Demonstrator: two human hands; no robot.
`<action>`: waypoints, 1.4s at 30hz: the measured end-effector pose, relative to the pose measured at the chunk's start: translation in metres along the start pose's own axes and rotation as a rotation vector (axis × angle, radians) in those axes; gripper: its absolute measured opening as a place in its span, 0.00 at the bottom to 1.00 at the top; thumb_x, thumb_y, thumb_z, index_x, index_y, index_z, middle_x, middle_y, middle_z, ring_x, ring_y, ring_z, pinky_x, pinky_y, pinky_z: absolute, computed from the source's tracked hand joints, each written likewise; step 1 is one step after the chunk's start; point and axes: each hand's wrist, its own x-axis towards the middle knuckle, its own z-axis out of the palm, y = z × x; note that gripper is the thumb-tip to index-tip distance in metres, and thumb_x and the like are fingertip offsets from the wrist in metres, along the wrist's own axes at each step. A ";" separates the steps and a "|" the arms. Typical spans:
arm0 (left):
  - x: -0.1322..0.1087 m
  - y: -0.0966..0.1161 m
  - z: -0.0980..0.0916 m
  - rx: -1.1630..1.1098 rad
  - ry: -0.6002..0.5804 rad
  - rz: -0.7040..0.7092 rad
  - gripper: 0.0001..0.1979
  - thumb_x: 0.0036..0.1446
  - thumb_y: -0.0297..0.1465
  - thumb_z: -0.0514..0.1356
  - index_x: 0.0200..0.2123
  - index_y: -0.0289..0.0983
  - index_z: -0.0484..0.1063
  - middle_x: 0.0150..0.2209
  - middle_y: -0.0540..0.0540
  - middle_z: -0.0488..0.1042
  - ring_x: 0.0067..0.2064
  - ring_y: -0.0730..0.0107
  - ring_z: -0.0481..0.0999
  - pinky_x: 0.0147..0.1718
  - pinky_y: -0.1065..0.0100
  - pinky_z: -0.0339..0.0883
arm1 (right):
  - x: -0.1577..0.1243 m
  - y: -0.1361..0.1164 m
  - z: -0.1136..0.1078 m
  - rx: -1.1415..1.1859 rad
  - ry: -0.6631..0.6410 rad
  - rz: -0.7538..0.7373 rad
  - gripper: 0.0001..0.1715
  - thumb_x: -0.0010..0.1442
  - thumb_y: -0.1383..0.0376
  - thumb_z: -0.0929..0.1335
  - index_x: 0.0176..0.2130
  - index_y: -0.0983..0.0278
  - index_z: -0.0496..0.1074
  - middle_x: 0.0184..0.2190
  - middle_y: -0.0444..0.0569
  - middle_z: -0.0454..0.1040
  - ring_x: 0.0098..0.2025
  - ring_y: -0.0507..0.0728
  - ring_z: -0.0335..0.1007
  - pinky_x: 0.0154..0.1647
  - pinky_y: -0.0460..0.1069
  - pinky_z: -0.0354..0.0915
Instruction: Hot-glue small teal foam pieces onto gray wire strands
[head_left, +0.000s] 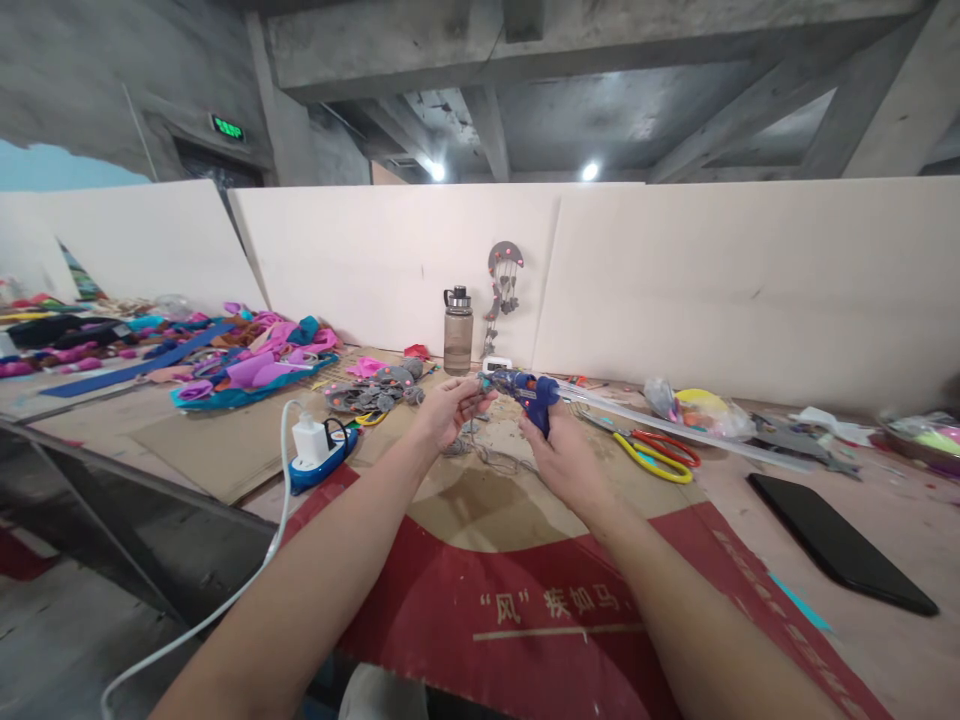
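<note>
My right hand (566,450) is wrapped round the handle of a blue hot glue gun (536,395), its nozzle pointing left. A long clear glue stick (675,425) sticks out of its back. Just at the nozzle, my left hand (454,408) pinches a small greyish-teal piece (486,383), too small to make out. Below the hands, a tangle of grey cord (487,458) lies on the cardboard (480,510). Left of my left hand sits a pile of grey felt pieces (379,388).
A water bottle (458,335) stands at the back, beside a grey moon-shaped hanging ornament (506,262) on the white board. Yellow-handled scissors (652,460) and a black phone (840,540) lie right. A blue power strip (322,465) and colourful felt scraps (262,365) are left.
</note>
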 end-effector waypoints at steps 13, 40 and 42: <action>-0.002 0.002 0.002 0.020 -0.005 0.001 0.01 0.53 0.23 0.61 0.29 0.30 0.71 0.28 0.42 0.77 0.31 0.71 0.79 0.30 0.75 0.73 | 0.001 0.002 0.000 0.021 0.022 0.002 0.19 0.60 0.61 0.60 0.49 0.65 0.64 0.40 0.55 0.73 0.40 0.60 0.67 0.41 0.52 0.61; 0.001 0.002 -0.003 0.035 -0.006 0.006 0.03 0.52 0.26 0.61 0.30 0.32 0.72 0.30 0.42 0.78 0.33 0.70 0.79 0.31 0.73 0.72 | 0.001 -0.001 -0.003 0.141 0.039 0.058 0.18 0.57 0.61 0.62 0.47 0.63 0.65 0.37 0.53 0.73 0.36 0.58 0.68 0.38 0.51 0.63; 0.002 0.002 -0.006 0.033 -0.001 0.011 0.05 0.50 0.28 0.63 0.30 0.32 0.72 0.32 0.42 0.78 0.34 0.68 0.78 0.31 0.72 0.72 | 0.002 0.001 -0.003 0.229 0.056 0.122 0.17 0.56 0.60 0.63 0.45 0.62 0.66 0.34 0.50 0.74 0.30 0.56 0.67 0.33 0.50 0.64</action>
